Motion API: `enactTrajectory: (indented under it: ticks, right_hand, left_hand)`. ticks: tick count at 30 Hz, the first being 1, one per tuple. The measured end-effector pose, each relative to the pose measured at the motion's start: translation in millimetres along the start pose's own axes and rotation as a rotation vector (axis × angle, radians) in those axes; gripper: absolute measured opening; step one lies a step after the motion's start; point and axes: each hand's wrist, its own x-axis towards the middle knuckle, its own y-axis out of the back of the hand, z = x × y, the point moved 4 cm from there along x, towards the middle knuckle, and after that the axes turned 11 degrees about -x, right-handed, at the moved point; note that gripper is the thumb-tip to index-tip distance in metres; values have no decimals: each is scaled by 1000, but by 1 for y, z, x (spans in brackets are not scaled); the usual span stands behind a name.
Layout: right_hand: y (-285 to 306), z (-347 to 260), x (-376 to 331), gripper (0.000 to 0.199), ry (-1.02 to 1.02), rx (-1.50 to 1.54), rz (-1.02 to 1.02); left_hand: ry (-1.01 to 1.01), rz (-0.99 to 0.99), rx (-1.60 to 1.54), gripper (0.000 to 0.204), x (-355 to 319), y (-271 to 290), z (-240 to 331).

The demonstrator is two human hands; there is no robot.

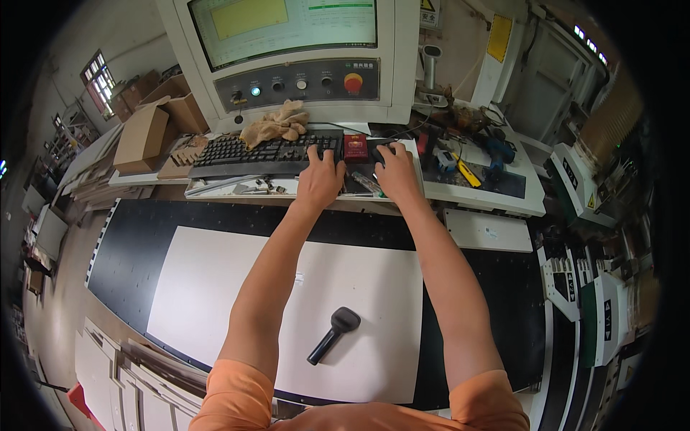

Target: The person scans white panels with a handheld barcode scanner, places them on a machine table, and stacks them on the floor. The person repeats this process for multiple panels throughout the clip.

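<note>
My left hand (pixel 320 178) rests over the right end of a black keyboard (pixel 241 154), its fingers stretched out and apart on the keys. To its right, my right hand (pixel 397 172) lies on a dark computer mouse (pixel 384 151), with the fingers over it; the palm hides part of it. Between the hands stands a small red box (pixel 355 146). A crumpled tan work glove (pixel 279 124) lies on the back edge of the keyboard. Below my arms, a black handheld scanner (pixel 335 335) lies on a large white board (pixel 359 287).
A lit screen (pixel 316 25) stands above a panel with a red stop button (pixel 353 83). Tools, including a yellow-handled cutter (pixel 468 172), lie on the right shelf. A cardboard box (pixel 144 136) sits at left. The board lies on a black machine bed (pixel 489 287).
</note>
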Motion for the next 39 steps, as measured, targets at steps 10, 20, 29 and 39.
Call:
enactTrajectory:
  ticks: [10,20,29,39]
  right_hand:
    - [0,-1,2,39,17,38,1]
    - [-2,0,0,36,44,57,62]
    - [-3,1,0,36,57,60,82]
    - [-4,1,2,36,33,60,52]
  left_hand:
    - [-131,65,-27,35,-3,0,0]
    - [-16,-3,-32,39,-2,2,1]
    - [-18,-13,-29,40,-3,3,1]
    - [-24,4,-34,40,-2,2,0]
